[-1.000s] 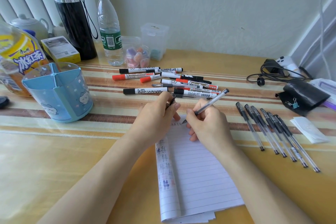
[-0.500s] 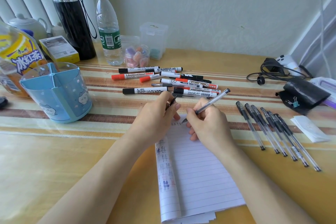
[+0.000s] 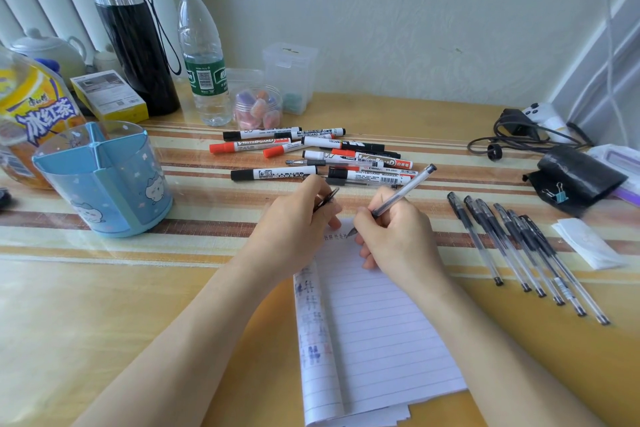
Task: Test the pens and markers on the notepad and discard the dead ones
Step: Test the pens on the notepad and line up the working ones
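A lined notepad (image 3: 374,333) lies on the table in front of me, with its left page curled and full of scribbles. My right hand (image 3: 394,236) grips a clear gel pen (image 3: 405,189) with its tip on the top line beside small hash marks. At the pad's top left corner my left hand (image 3: 294,222) rests and pinches a black pen cap (image 3: 325,199). Behind my hands lies a heap of whiteboard markers (image 3: 311,156) with red and black caps. Several black gel pens (image 3: 519,246) lie in a row to the right.
A blue pen holder (image 3: 104,180) stands at the left, with an iced-tea bottle (image 3: 31,121), a black flask (image 3: 135,38) and a water bottle (image 3: 204,55) behind it. At the right lie a black pouch (image 3: 575,180), a cable (image 3: 512,139) and a folded tissue (image 3: 588,243).
The pen tip has moved a little along the top line while my right hand writes small marks. My left hand stays put with the cap.
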